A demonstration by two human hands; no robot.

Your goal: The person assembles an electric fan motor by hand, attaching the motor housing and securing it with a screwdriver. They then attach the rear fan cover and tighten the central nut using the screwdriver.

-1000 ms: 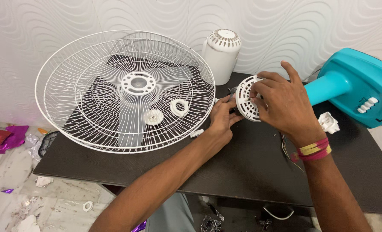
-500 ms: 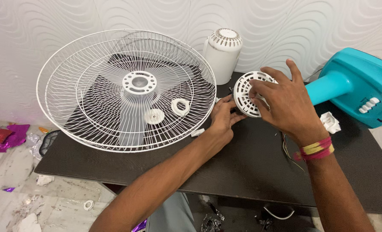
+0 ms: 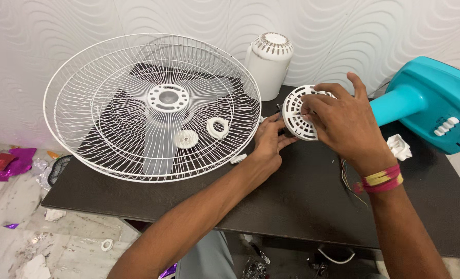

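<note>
A round white slotted motor cover stands on edge on the dark table, attached to the neck of a teal fan base. My right hand grips the cover from the right, fingers over its upper rim. My left hand touches its lower left edge, fingers curled beneath it. A white wire fan guard lies left of the hands, with fan blades under it and two small white ring nuts inside.
A white ribbed motor housing stands upright at the back against the wall. A small white plastic piece lies near the teal base. Thin wires trail on the table. Scraps litter the floor at left.
My right hand has shifted slightly on the cover, fingers moving along its upper rim. The left hand stays at the lower edge. The view has drifted a little.
</note>
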